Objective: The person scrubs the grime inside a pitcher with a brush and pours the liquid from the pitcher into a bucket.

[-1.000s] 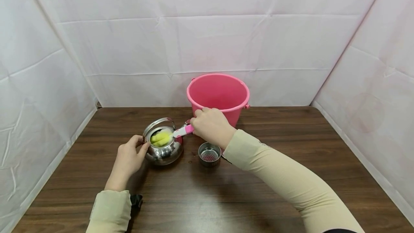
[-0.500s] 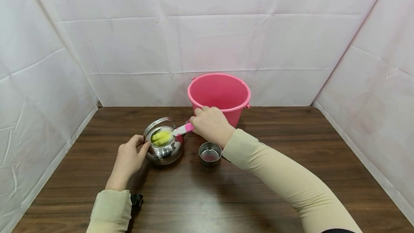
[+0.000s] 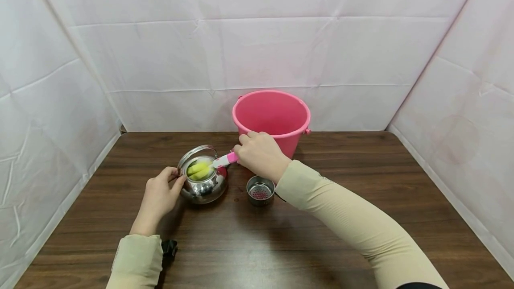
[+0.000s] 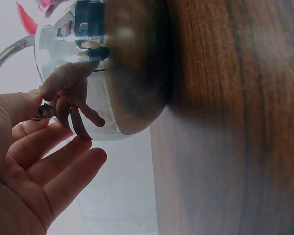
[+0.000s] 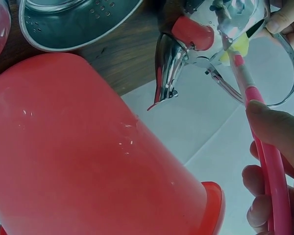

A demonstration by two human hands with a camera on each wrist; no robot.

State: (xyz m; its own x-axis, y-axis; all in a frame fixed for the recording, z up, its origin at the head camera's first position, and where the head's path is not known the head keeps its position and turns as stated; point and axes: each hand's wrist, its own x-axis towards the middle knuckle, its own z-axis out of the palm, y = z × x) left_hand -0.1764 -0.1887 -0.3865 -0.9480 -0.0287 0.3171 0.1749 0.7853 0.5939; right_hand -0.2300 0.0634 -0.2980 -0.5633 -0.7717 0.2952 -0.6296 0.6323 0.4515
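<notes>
A shiny steel kettle (image 3: 205, 191) stands on the wooden table without a lid, its hoop handle raised and its spout pointing toward the bucket. My left hand (image 3: 160, 193) pinches the kettle at the handle's base between thumb and index finger; in the left wrist view the other fingers (image 4: 73, 181) are spread beside the curved wall. My right hand (image 3: 259, 155) grips the pink-and-white handle of a sponge brush (image 5: 264, 132). Its yellow sponge head (image 3: 200, 171) is inside the kettle's mouth, and the lower part of it is hidden there.
Close behind my right hand stands a pink bucket (image 3: 295, 142), near the white back sheet (image 3: 265, 52). A small steel strainer cup (image 3: 261, 191) with a perforated bottom sits right of the kettle, below my right forearm. White sheets enclose both sides of the table (image 3: 341, 182).
My right hand has shifted slightly left, bringing the brush handle a little closer to the kettle's mouth. The left hand and kettle stay in place.
</notes>
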